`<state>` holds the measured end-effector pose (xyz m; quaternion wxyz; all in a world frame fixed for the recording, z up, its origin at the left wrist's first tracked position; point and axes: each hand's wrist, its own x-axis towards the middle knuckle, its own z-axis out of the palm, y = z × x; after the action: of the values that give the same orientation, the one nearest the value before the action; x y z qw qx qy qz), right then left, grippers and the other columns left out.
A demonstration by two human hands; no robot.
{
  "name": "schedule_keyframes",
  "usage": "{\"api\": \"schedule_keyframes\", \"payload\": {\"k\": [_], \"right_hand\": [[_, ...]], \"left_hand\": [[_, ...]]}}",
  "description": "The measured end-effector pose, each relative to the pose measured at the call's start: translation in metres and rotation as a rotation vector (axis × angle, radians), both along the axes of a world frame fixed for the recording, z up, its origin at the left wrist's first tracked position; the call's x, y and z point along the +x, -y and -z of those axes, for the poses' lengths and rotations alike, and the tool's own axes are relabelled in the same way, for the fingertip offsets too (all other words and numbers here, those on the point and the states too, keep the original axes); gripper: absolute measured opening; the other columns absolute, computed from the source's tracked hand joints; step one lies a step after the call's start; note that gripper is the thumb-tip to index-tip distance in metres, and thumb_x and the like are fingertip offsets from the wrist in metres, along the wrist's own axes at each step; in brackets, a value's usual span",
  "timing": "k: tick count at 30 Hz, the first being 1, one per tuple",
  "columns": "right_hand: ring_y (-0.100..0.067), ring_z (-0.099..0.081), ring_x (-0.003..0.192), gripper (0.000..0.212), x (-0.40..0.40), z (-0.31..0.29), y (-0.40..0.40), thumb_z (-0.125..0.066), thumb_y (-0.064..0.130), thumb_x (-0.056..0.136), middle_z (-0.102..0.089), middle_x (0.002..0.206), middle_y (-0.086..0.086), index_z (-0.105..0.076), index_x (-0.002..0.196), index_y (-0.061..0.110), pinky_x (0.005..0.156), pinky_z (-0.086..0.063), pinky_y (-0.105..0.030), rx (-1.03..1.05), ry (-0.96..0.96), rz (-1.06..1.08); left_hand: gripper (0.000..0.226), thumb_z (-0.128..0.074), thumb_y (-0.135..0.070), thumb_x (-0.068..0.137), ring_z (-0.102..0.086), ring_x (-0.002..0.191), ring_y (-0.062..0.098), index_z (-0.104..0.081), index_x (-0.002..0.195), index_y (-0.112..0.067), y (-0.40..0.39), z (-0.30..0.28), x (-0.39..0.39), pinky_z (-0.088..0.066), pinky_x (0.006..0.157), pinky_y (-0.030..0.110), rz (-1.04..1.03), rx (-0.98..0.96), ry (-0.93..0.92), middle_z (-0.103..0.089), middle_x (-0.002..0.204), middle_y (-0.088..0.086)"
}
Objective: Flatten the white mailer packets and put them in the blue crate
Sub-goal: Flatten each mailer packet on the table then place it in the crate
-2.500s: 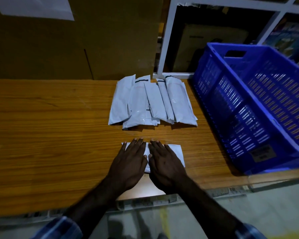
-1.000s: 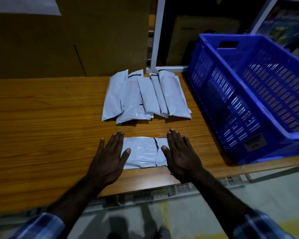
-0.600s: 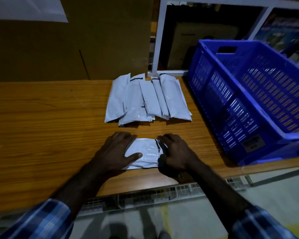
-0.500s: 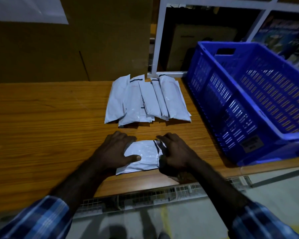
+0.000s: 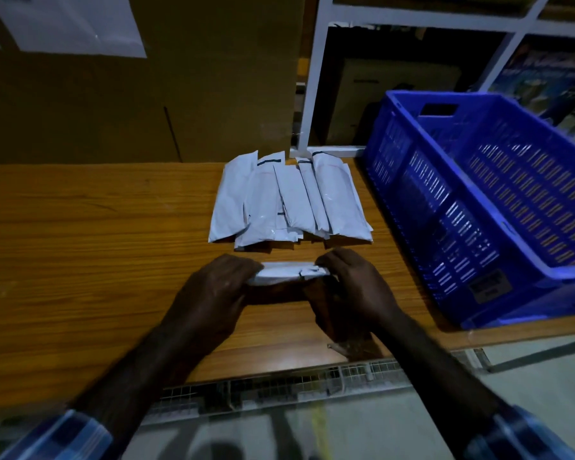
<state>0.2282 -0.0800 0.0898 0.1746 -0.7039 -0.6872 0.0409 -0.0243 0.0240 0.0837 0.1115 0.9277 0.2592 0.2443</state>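
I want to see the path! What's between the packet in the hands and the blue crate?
In the head view, only bare wooden table lies between the held mailer packet and the blue crate, apart from the right hand gripping it.

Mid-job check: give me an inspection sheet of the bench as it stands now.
Surface: wooden table, bare grain at left.
Job's things: one white packet held by both ends; packet pile behind it; blue crate at right, no packet visible inside.
Clutter: nothing seen.
Grippers: left hand and right hand each grip a packet end.
Cables: nothing seen.
Surroundings: cardboard box, white shelf frame.
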Motion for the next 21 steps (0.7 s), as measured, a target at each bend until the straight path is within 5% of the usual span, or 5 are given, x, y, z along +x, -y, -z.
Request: {"api": "schedule_keyframes", "payload": {"k": [4, 9, 13, 16, 21], "right_hand": [[-0.034, -0.059, 0.093, 0.032, -0.014, 0.015, 0.034, -0.067, 0.014, 0.067, -0.061, 0.104, -0.010, -0.065, 0.099, 0.009, 0.072, -0.050, -0.037, 0.028, 0.010, -0.025], [-0.030, -0.050, 0.130, 0.043, -0.050, 0.031, 0.037, -0.055, 0.026, 0.088, -0.055, 0.139, -0.016, -0.060, 0.126, 0.007, 0.114, -0.031, -0.045, 0.053, 0.078, -0.031], [-0.032, -0.050, 0.132, 0.050, -0.084, 0.043, 0.000, -0.033, 0.025, 0.097, -0.053, 0.141, -0.020, -0.056, 0.133, -0.001, 0.115, -0.030, -0.043, 0.054, 0.056, -0.026], [-0.037, -0.047, 0.134, 0.051, -0.090, 0.058, -0.009, -0.024, 0.023, 0.104, -0.049, 0.143, -0.025, -0.052, 0.135, -0.007, 0.115, -0.033, -0.048, 0.052, 0.061, -0.037], [-0.032, -0.027, 0.148, 0.048, -0.090, 0.078, -0.003, -0.036, 0.019, 0.104, -0.030, 0.156, -0.024, -0.038, 0.146, -0.007, 0.118, -0.028, -0.048, 0.139, 0.063, -0.051]], "left_hand": [[0.039, -0.070, -0.022, 0.082, -0.061, 0.113, 0.024, -0.069, 0.119, -0.010, 0.027, 0.038, -0.013, -0.047, 0.099, 0.037, 0.018, -0.060, 0.048, -0.067, 0.122, 0.005], [0.053, -0.041, -0.042, 0.099, -0.031, 0.144, 0.017, -0.051, 0.140, -0.010, 0.043, 0.061, -0.008, -0.026, 0.116, 0.032, -0.095, -0.163, 0.020, -0.040, 0.151, 0.003], [0.059, -0.018, -0.040, 0.104, -0.018, 0.149, 0.022, -0.033, 0.150, -0.006, 0.037, 0.075, 0.010, -0.016, 0.118, 0.036, -0.185, -0.177, -0.042, -0.024, 0.158, 0.007], [0.057, -0.020, -0.033, 0.104, -0.016, 0.149, 0.025, -0.029, 0.150, -0.003, 0.037, 0.081, 0.015, -0.016, 0.118, 0.038, -0.210, -0.177, -0.066, -0.022, 0.159, 0.012], [0.055, -0.024, -0.027, 0.103, -0.010, 0.150, 0.028, -0.026, 0.151, 0.000, 0.040, 0.082, 0.016, -0.017, 0.117, 0.044, -0.183, -0.101, -0.122, -0.018, 0.160, 0.017]]}}
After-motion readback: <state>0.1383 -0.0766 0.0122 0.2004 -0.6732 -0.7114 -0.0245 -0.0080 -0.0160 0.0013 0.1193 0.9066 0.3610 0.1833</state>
